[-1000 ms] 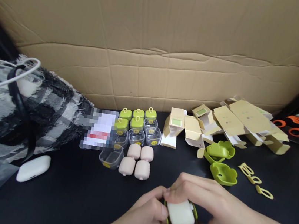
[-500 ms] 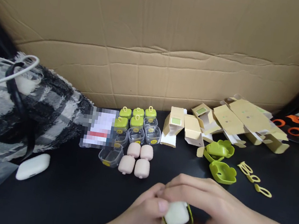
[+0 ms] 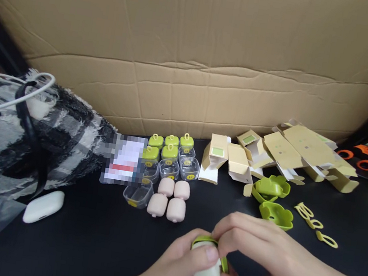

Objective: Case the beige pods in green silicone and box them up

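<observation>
The white case (image 3: pixel 207 273), small, light, smooth and likely slippery, sits half inside a soft green cover (image 3: pixel 210 242) near the table's (image 3: pixel 92 239) front edge, both the left hand (image 3: pixel 181 271) and right hand (image 3: pixel 256 255) pinching it, best gripped by its sides.

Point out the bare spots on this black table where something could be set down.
Bare table lies between the white earbud case, the pink pieces and the left hand. Another patch lies right of the yellow loops. Crowded: the jars, cardboard boxes and green shells along the back.
</observation>
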The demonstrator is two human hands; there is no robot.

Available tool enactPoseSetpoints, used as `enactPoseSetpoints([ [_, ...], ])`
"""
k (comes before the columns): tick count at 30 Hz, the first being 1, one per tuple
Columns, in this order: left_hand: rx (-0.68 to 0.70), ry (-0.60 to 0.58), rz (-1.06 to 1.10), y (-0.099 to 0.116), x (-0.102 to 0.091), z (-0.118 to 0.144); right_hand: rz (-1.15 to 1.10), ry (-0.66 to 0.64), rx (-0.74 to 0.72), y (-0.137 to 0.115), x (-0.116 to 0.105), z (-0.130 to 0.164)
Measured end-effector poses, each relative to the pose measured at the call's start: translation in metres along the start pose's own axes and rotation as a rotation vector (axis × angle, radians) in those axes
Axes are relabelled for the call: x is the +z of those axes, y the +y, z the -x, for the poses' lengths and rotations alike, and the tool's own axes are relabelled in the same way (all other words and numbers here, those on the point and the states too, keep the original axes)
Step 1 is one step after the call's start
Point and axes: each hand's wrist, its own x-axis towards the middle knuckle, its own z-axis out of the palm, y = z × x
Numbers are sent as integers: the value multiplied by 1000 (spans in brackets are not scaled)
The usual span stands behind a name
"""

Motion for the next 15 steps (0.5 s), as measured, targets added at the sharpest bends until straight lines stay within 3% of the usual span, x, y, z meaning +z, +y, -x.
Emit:
enactPoseSetpoints([
  [8,-30,-5,-114,4,7,5,50,96,-30,-3,8,1],
  [15,34,38,-233,1,8,7,124,150,16,1,20,9],
])
